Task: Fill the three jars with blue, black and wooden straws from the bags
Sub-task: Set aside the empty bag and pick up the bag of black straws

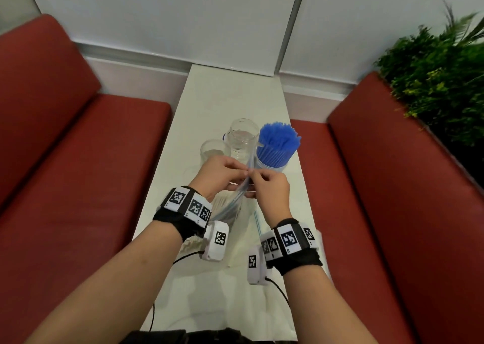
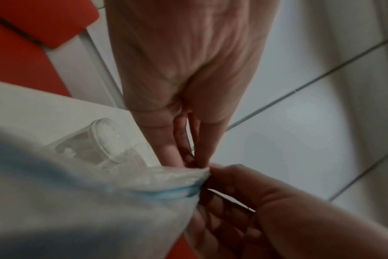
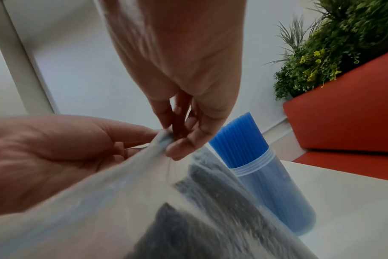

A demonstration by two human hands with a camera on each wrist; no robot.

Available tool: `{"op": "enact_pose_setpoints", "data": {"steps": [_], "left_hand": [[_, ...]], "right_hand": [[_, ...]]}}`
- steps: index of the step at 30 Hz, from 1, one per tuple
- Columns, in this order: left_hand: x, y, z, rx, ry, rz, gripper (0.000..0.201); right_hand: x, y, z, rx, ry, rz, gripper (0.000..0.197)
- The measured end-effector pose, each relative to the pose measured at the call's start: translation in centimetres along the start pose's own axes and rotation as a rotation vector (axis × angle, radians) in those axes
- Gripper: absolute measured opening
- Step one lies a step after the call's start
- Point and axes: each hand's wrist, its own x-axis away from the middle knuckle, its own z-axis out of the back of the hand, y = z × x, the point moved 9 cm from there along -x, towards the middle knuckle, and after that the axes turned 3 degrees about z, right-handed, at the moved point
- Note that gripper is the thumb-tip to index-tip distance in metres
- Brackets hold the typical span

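A jar packed with blue straws (image 1: 276, 147) (image 3: 264, 177) stands mid-table. Left of it stand two empty clear jars, a taller one (image 1: 242, 139) and a shorter one (image 1: 212, 150) (image 2: 95, 140). In front of them I hold up a clear zip bag (image 1: 230, 204) (image 2: 100, 201) (image 3: 113, 201) with a blue seal strip. Black straws (image 3: 213, 198) show inside it. My left hand (image 1: 242, 172) (image 2: 197, 163) and right hand (image 1: 255, 177) (image 3: 177, 135) both pinch the bag's top corner, fingertips nearly touching. In the left wrist view the right hand (image 2: 233, 201) sits at the lower right.
The narrow white table (image 1: 230, 94) runs away from me between two red benches (image 1: 65, 147) (image 1: 392, 186). A green plant (image 1: 440, 76) stands behind the right bench. One loose blue straw (image 1: 257, 224) lies near my right wrist. Something pale (image 1: 191, 245) lies under my left wrist.
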Motion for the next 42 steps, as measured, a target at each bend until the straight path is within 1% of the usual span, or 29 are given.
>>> {"op": "enact_pose_setpoints", "data": {"steps": [2,6,10,13,15,16,17,19,21,22,23,24,25,26,27,28,29,30,31,33,34,35,36,38,39,40,41,42], "left_hand": [[0.1,0.3,-0.3,-0.040,0.014,-0.011,0.012],[0.1,0.7,-0.4,0.002,0.094,0.001,0.022],[-0.1,0.5,-0.8,-0.070,0.142,0.003,0.015],[-0.2,0.0,-1.0,-0.067,0.161,0.013,0.016],[-0.1,-0.4,-1.0,-0.024,0.170,0.028,0.019],[-0.2,-0.8,-1.0,0.041,0.165,0.054,0.020],[-0.3,-1.4,-1.0,0.127,0.155,0.102,0.019],[-0.1,-2.6,-0.9,0.375,0.131,0.217,0.018],[-0.3,-3.9,-0.3,0.748,0.126,0.329,0.023],[-0.3,-4.5,0.0,0.932,0.118,0.383,0.027],[-0.1,-4.9,0.4,1.003,0.101,0.435,0.029],[0.1,-5.1,0.5,0.965,0.054,0.484,0.028],[0.3,-5.5,0.4,0.913,-0.020,0.543,0.026],[0.6,-5.7,0.1,0.912,-0.100,0.580,0.028],[0.7,-5.9,0.3,0.893,-0.148,0.595,0.035],[0.7,-6.0,1.1,0.795,-0.154,0.557,0.038],[0.5,-6.2,2.2,0.624,-0.141,0.488,0.033],[0.4,-6.2,3.1,0.442,-0.132,0.415,0.022],[0.5,-6.0,3.4,0.267,-0.155,0.344,0.017],[0.2,-6.2,3.5,-0.045,-0.179,0.262,0.024],[0.0,-6.1,3.6,-0.131,-0.149,0.241,0.024],[-0.3,-6.0,3.7,-0.145,-0.093,0.228,0.027],[-0.6,-6.0,3.8,-0.085,-0.037,0.229,0.029],[-0.8,-5.7,2.9,0.194,0.017,0.236,0.029],[-0.8,-5.2,2.2,0.354,0.003,0.204,0.028],[-0.8,-4.7,1.4,0.466,-0.021,0.163,0.027],[-0.6,-4.4,0.8,0.485,-0.041,0.136,0.025],[-0.4,-4.3,0.3,0.405,-0.062,0.133,0.025]], "right_hand": [[-0.4,0.1,0.4,0.002,-0.011,-0.028,0.020],[-0.9,-0.3,0.7,-0.016,-0.063,-0.008,0.015],[-1.0,-0.3,0.6,-0.014,-0.149,-0.022,0.010],[-1.2,-0.1,0.6,-0.019,-0.186,-0.059,0.012],[-1.1,-0.1,0.4,-0.023,-0.192,-0.077,0.016],[-1.0,-0.1,0.2,-0.054,-0.191,-0.093,0.018],[-0.9,0.2,0.0,-0.133,-0.191,-0.125,0.020],[-0.7,1.6,-0.3,-0.421,-0.176,-0.264,0.023],[-0.6,3.8,-0.1,-0.734,-0.089,-0.463,0.024],[-0.6,5.2,0.4,-0.821,-0.010,-0.547,0.025],[-0.6,6.6,0.9,-0.861,0.063,-0.615,0.026],[-0.6,7.8,1.2,-0.854,0.097,-0.664,0.028],[-0.7,8.7,1.4,-0.826,0.091,-0.674,0.029],[-0.9,9.4,1.5,-0.794,0.080,-0.675,0.028],[-1.1,10.0,1.5,-0.774,0.071,-0.687,0.024],[-1.2,10.4,1.3,-0.815,0.060,-0.706,0.020],[-1.2,10.3,1.4,-0.870,0.052,-0.706,0.020],[-1.3,10.1,1.3,-0.937,0.032,-0.700,0.026],[-1.6,9.8,1.4,-0.989,0.002,-0.676,0.033],[-2.1,8.8,1.6,-1.010,-0.070,-0.565,0.040],[-2.1,8.4,1.7,-0.942,-0.110,-0.508,0.041],[-2.0,7.8,1.6,-0.825,-0.166,-0.456,0.037],[-1.5,7.2,1.3,-0.670,-0.251,-0.412,0.030],[-0.4,6.5,0.1,-0.375,-0.435,-0.355,0.010],[0.0,6.3,-0.3,-0.278,-0.480,-0.339,0.012],[0.0,6.3,-0.6,-0.226,-0.477,-0.331,0.019],[-0.2,6.2,-0.6,-0.237,-0.428,-0.333,0.024],[-0.6,6.1,-0.5,-0.299,-0.348,-0.355,0.028]]}}
